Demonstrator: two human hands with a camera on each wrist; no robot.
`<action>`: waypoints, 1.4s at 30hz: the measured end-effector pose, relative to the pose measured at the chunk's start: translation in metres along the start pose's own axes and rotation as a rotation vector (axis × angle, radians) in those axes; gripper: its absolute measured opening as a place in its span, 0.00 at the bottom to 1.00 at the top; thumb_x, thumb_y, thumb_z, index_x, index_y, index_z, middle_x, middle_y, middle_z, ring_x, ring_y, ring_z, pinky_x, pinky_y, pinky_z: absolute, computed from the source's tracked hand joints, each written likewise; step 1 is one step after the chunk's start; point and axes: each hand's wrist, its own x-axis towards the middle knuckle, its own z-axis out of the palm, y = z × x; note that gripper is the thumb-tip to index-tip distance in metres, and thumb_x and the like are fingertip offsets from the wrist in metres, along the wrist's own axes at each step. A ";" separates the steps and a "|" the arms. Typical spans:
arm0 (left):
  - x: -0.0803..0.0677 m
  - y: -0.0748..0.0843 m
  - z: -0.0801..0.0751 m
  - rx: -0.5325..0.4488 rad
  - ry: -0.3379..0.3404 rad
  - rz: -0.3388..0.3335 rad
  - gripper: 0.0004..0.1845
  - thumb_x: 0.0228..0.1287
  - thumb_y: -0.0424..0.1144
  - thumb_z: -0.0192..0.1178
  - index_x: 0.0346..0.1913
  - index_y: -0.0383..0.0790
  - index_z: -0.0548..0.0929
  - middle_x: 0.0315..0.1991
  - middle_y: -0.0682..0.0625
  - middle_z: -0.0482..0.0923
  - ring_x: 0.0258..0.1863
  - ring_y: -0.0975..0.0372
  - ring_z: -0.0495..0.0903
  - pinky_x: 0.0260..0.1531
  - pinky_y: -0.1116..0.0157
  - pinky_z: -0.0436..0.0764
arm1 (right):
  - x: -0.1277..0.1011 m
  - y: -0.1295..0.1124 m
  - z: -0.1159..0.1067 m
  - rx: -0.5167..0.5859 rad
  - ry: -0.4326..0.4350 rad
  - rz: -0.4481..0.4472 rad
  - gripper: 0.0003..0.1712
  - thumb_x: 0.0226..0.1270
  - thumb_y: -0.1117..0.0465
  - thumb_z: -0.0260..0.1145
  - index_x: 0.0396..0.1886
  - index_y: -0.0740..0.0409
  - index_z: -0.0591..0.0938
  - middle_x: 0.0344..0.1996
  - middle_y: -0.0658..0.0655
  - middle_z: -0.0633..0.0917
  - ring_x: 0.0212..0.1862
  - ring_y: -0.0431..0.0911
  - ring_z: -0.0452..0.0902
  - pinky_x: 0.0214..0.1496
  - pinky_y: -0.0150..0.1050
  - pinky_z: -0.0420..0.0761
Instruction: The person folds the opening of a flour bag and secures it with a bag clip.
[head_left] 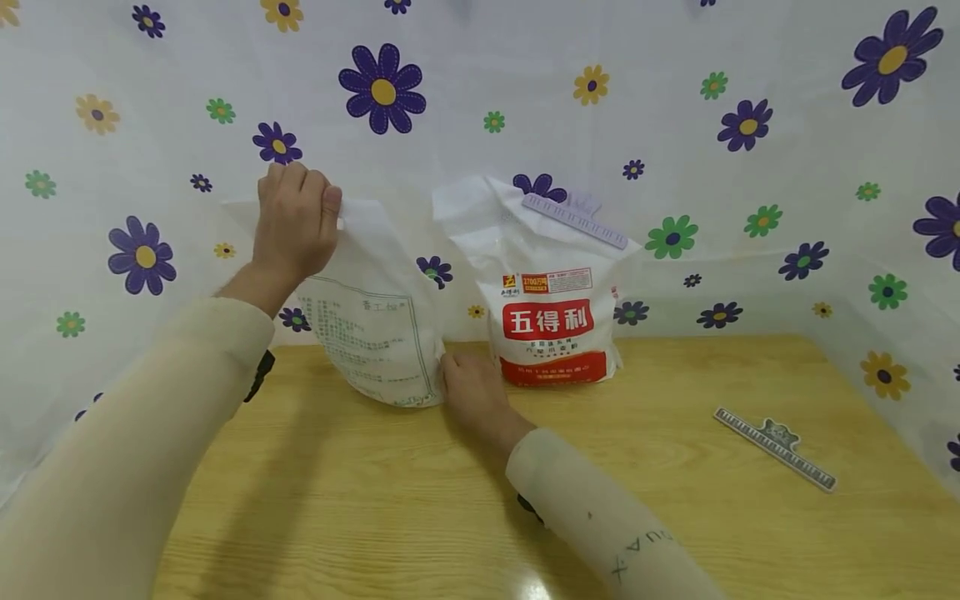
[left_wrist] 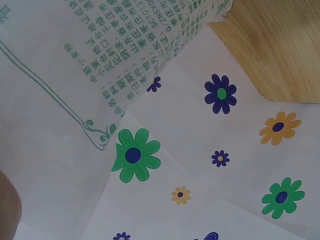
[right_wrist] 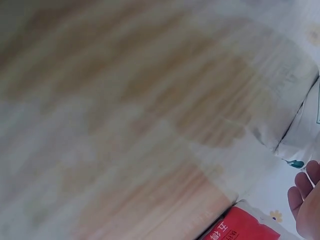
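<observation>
A white bag with green print [head_left: 378, 329] stands on the wooden table [head_left: 675, 517]. My left hand [head_left: 296, 218] grips its top edge from above, fingers curled over the plastic. My right hand [head_left: 468, 390] rests on the table against the bag's lower right corner, and its fingertips [right_wrist: 304, 186] lie loosely beside that corner [right_wrist: 295, 145] without closing round it. In the left wrist view the bag's printed face [left_wrist: 75, 75] fills the upper left. Just to the right stands a second bag with a red label [head_left: 550, 325], closed at the top by a lilac sealing clip [head_left: 574, 221].
A grey sealing clip [head_left: 776, 448] lies loose on the table at the right. Flower-printed white cloth [head_left: 750, 125] hangs behind and along both sides, close behind the bags. The red bag's edge [right_wrist: 240, 231] lies near my right hand.
</observation>
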 end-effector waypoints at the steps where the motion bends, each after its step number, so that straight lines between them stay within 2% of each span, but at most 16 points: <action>1: 0.001 -0.001 -0.001 0.002 -0.004 -0.008 0.27 0.80 0.50 0.35 0.40 0.26 0.73 0.35 0.36 0.66 0.41 0.44 0.63 0.46 0.49 0.61 | 0.000 0.000 -0.001 -0.005 0.006 -0.005 0.08 0.77 0.54 0.56 0.45 0.52 0.76 0.35 0.48 0.78 0.38 0.42 0.73 0.47 0.36 0.77; 8: -0.001 -0.007 -0.005 0.024 -0.060 -0.086 0.31 0.80 0.54 0.32 0.40 0.26 0.73 0.36 0.36 0.66 0.41 0.44 0.63 0.48 0.49 0.61 | -0.002 -0.002 -0.002 0.008 0.009 -0.037 0.07 0.77 0.53 0.56 0.45 0.50 0.75 0.37 0.48 0.79 0.42 0.43 0.74 0.51 0.37 0.77; 15: -0.002 -0.008 -0.004 0.055 -0.043 -0.131 0.32 0.80 0.55 0.31 0.38 0.27 0.73 0.32 0.37 0.68 0.38 0.45 0.65 0.45 0.49 0.63 | -0.006 0.001 -0.006 -0.038 0.056 -0.080 0.07 0.75 0.54 0.58 0.42 0.51 0.76 0.33 0.48 0.79 0.39 0.43 0.75 0.47 0.37 0.77; 19: 0.000 -0.004 -0.003 0.056 -0.023 -0.123 0.34 0.80 0.55 0.31 0.36 0.27 0.74 0.30 0.37 0.68 0.36 0.45 0.65 0.44 0.50 0.63 | -0.007 0.007 -0.010 -0.058 0.068 -0.116 0.06 0.75 0.55 0.59 0.42 0.52 0.76 0.33 0.48 0.79 0.39 0.44 0.76 0.47 0.38 0.78; 23: 0.002 -0.003 -0.003 0.049 -0.011 -0.114 0.33 0.80 0.55 0.32 0.35 0.27 0.74 0.30 0.36 0.69 0.37 0.45 0.65 0.45 0.50 0.63 | -0.008 0.010 -0.015 -0.043 0.043 -0.149 0.05 0.75 0.56 0.58 0.42 0.52 0.76 0.34 0.49 0.80 0.42 0.44 0.76 0.50 0.39 0.77; 27: 0.003 0.000 -0.003 0.042 -0.003 -0.102 0.33 0.80 0.55 0.32 0.34 0.27 0.75 0.29 0.36 0.71 0.37 0.45 0.66 0.44 0.50 0.63 | -0.012 0.013 -0.019 -0.027 0.036 -0.184 0.06 0.76 0.56 0.57 0.42 0.53 0.76 0.34 0.50 0.79 0.41 0.44 0.75 0.47 0.38 0.77; 31: 0.005 0.005 -0.003 0.036 0.023 -0.072 0.33 0.80 0.54 0.33 0.33 0.27 0.75 0.27 0.36 0.71 0.35 0.45 0.66 0.43 0.50 0.64 | -0.016 0.018 -0.020 -0.021 0.062 -0.228 0.06 0.75 0.56 0.58 0.42 0.53 0.76 0.34 0.49 0.79 0.39 0.44 0.74 0.43 0.37 0.75; 34: 0.005 0.009 -0.001 0.032 0.031 -0.045 0.33 0.81 0.53 0.33 0.31 0.27 0.75 0.26 0.36 0.70 0.33 0.45 0.66 0.41 0.51 0.64 | -0.021 0.023 -0.020 -0.023 0.083 -0.247 0.07 0.74 0.55 0.59 0.42 0.53 0.77 0.33 0.49 0.79 0.38 0.43 0.73 0.44 0.36 0.75; 39: 0.001 0.016 0.001 0.022 0.020 -0.017 0.30 0.81 0.48 0.37 0.28 0.27 0.74 0.23 0.37 0.70 0.30 0.46 0.66 0.38 0.52 0.63 | -0.031 0.031 -0.021 -0.014 0.061 -0.261 0.08 0.75 0.55 0.59 0.43 0.54 0.79 0.33 0.49 0.81 0.37 0.43 0.72 0.46 0.36 0.76; 42: 0.001 0.019 0.003 0.010 0.036 0.001 0.27 0.80 0.46 0.39 0.27 0.28 0.72 0.22 0.37 0.68 0.30 0.46 0.65 0.38 0.52 0.62 | -0.034 0.035 -0.022 -0.023 0.074 -0.279 0.07 0.74 0.55 0.59 0.42 0.54 0.79 0.34 0.49 0.81 0.38 0.43 0.73 0.47 0.36 0.76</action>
